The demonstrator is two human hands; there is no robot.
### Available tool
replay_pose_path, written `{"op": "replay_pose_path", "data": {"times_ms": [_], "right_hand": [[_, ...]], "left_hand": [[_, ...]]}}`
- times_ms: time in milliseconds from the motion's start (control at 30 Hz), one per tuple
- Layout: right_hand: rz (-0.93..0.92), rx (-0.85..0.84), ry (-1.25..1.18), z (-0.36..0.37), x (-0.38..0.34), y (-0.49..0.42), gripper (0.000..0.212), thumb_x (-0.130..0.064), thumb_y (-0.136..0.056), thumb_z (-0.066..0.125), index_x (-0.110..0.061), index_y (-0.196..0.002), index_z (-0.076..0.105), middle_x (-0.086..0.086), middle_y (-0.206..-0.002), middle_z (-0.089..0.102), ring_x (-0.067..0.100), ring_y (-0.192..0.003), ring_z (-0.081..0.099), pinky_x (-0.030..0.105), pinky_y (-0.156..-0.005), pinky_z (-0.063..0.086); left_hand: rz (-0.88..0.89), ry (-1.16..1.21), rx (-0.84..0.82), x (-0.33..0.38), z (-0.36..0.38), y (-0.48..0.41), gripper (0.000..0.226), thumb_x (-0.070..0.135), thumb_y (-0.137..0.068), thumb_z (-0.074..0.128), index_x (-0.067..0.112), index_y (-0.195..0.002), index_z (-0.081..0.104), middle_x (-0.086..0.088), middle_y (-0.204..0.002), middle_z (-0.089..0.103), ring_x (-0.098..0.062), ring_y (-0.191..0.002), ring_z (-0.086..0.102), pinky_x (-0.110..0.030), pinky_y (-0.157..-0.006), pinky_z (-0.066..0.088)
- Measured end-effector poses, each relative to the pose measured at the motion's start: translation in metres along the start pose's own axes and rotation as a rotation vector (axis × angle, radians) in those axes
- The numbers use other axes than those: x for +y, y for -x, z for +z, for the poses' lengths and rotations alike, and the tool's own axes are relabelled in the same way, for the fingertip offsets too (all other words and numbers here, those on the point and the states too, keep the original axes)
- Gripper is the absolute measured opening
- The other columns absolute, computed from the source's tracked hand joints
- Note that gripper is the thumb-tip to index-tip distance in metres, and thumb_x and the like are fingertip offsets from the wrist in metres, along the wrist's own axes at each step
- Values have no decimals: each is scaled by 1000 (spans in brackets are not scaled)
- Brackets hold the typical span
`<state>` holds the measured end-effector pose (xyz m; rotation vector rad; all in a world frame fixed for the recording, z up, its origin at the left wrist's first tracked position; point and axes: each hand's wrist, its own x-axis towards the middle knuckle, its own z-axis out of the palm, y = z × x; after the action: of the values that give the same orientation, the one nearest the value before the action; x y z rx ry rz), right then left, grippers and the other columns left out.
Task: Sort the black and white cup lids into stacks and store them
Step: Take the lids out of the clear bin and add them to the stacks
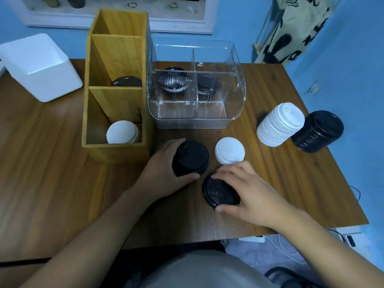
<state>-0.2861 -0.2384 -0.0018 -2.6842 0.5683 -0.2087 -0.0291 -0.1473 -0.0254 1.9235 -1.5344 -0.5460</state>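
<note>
While the left hand (164, 171) grips the black stack (192, 156) on the table (62, 167), the right hand (251, 192) pinches a black lid (218, 194) just beside it; it should go on level, rims aligned.

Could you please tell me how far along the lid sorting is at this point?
Partly done: white lids and black lids sit in the wooden box, more black ones in the clear container. In hand: the left hand grips a short black stack; the right hand holds a loose black lid. Left on the table: a small white stack, a tall white stack and a tall black stack.
</note>
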Motion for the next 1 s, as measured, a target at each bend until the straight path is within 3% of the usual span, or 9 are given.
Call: {"op": "replay_pose_path", "data": {"times_ms": [167,300,467,733,900,1000], "right_hand": [[112,181,-242,-12,-7,-5,74,-67,-68,78,-27,-128,61,-14,-129,52,6,-126,50,28,-107,43],[100,276,-188,-13,-20,-53,72,-64,-70,77,-23,-128,64,-9,-124,55,11,-119,55,31,-102,47],[161,187,-133,-5,-21,-91,75,-65,-69,78,-31,-133,59,-12,-121,50,8,-112,54,31,-94,51],[188,121,-113,0,-28,-106,76,-65,-67,80,-35,-132,57,-14,-117,44,12,-106,55,34,-90,54],[199,103,-161,2,-27,-106,78,-60,-65,85,-34,-133,57,-17,-116,42,3,-106,50,25,-91,49],[206,124,-191,4,-25,-102,79,-59,-65,85,-34,-135,57,-15,-116,43,-1,-105,49,20,-90,46]], "left_hand": [[-44,19,-4,1,1,-1,109,60,-69,85,29,-156,28,9,-155,39,-6,-139,36,-24,-114,31],[-41,41,-23,1,0,-2,110,57,-70,86,28,-157,25,11,-153,41,-5,-137,37,-27,-114,33],[-52,49,-27,1,0,-3,114,60,-70,85,27,-159,23,10,-155,40,-7,-141,35,-28,-115,32],[-16,46,8,0,3,-2,114,56,-69,87,19,-158,26,2,-153,43,-10,-138,37,-17,-109,23],[35,61,24,-2,4,-4,102,59,-68,86,24,-151,38,7,-146,50,-8,-131,44,-31,-112,40],[50,56,15,-2,3,-2,109,57,-68,86,19,-155,33,5,-156,40,-5,-139,34,-14,-113,23]]}}
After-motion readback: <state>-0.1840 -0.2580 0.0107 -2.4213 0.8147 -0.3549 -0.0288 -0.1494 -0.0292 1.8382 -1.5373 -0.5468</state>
